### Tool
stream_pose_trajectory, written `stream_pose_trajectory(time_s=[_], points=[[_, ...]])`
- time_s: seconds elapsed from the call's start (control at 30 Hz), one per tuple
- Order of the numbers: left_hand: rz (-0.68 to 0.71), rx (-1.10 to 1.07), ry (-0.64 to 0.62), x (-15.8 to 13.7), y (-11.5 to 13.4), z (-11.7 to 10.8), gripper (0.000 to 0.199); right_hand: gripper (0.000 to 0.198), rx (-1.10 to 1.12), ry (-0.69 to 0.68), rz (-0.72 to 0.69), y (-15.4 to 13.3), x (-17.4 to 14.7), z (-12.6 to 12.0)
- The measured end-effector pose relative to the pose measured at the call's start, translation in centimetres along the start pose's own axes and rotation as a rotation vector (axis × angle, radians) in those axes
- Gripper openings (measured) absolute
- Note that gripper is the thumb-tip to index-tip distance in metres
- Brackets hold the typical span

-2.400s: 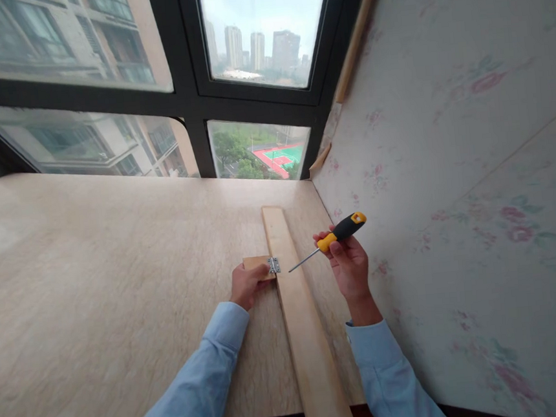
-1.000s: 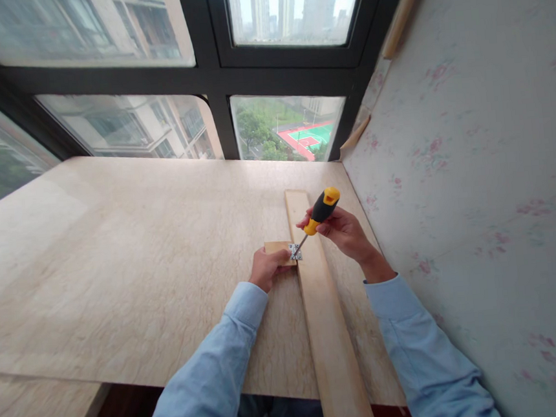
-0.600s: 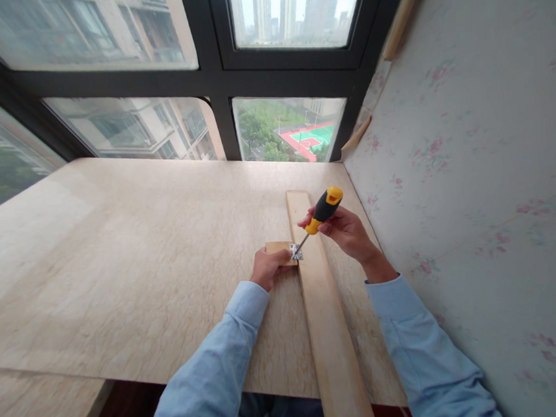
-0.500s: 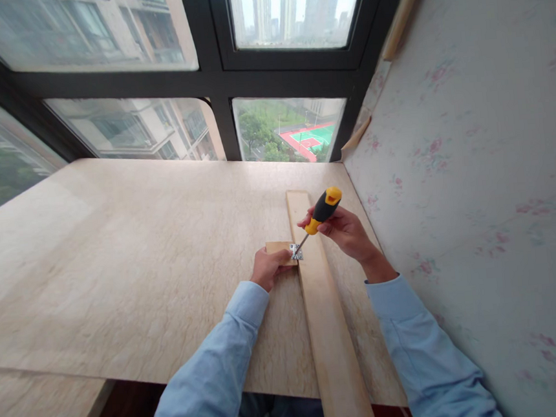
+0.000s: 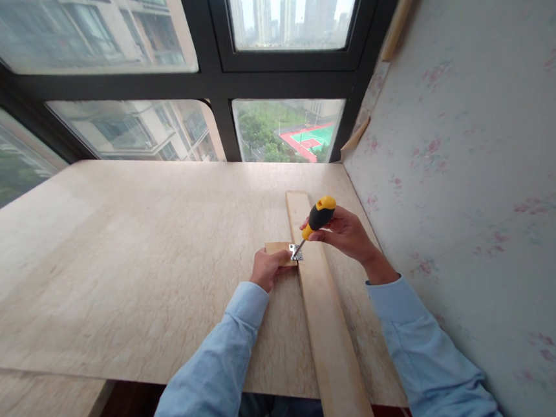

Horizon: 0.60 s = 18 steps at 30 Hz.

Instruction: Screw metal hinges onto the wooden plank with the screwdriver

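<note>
My right hand (image 5: pixel 347 233) is closed around a yellow and black screwdriver (image 5: pixel 321 214). The tool leans up and to the right, its tip down at a small metal hinge (image 5: pixel 295 252). That hinge spans the joint between a small wooden block (image 5: pixel 277 247) and a long wooden plank (image 5: pixel 327 321). My left hand (image 5: pixel 266 268) grips the small block, its thumb reaching to the hinge's left edge. Whether a screw sits under the tip is too small to tell.
Beneath the plank lies a beige marble-patterned ledge (image 5: pixel 141 259), its front edge close to my body. A flowered wall (image 5: pixel 474 172) rises on the right. Dark-framed windows (image 5: pixel 290 71) stand at the back. The plank's near end juts past the ledge's front edge.
The screwdriver's handle has tipped slightly down and to the left, and my right hand's fingers have shifted around it. My left hand, the block and the plank stay in place.
</note>
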<state>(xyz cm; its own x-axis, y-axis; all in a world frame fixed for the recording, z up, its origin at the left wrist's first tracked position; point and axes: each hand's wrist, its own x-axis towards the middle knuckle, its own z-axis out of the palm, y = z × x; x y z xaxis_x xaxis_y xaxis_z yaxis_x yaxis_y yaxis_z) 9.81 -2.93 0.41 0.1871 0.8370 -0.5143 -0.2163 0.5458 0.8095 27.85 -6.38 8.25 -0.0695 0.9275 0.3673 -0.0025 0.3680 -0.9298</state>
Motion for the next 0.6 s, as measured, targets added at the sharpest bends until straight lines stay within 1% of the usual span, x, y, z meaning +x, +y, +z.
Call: stream_pose_trajectory(time_s=[0.1, 0.2, 0.27, 0.37, 0.5, 0.6], points=[[-0.007, 0.002, -0.002, -0.25, 0.19, 0.07, 0.034, 0.027, -0.062, 0.007, -0.004, 0.07, 0.0, -0.2], [-0.002, 0.001, -0.004, -0.41, 0.31, 0.12, 0.033, 0.036, -0.176, 0.036, -0.02, 0.38, 0.03, -0.1], [-0.002, 0.001, 0.002, -0.4, 0.29, 0.12, 0.032, 0.04, -0.204, 0.037, -0.034, 0.58, 0.04, 0.14], [0.003, -0.007, 0.002, -0.25, 0.14, 0.07, 0.032, 0.036, -0.124, 0.043, -0.031, 0.66, 0.05, 0.48], [0.008, -0.008, -0.011, -0.06, -0.07, 0.01, 0.034, 0.032, 0.011, 0.117, -0.038, 0.44, 0.1, 0.56], [0.011, -0.01, -0.011, -0.03, -0.11, 0.01, 0.034, 0.033, 0.026, 0.124, -0.059, 0.43, 0.13, 0.49]])
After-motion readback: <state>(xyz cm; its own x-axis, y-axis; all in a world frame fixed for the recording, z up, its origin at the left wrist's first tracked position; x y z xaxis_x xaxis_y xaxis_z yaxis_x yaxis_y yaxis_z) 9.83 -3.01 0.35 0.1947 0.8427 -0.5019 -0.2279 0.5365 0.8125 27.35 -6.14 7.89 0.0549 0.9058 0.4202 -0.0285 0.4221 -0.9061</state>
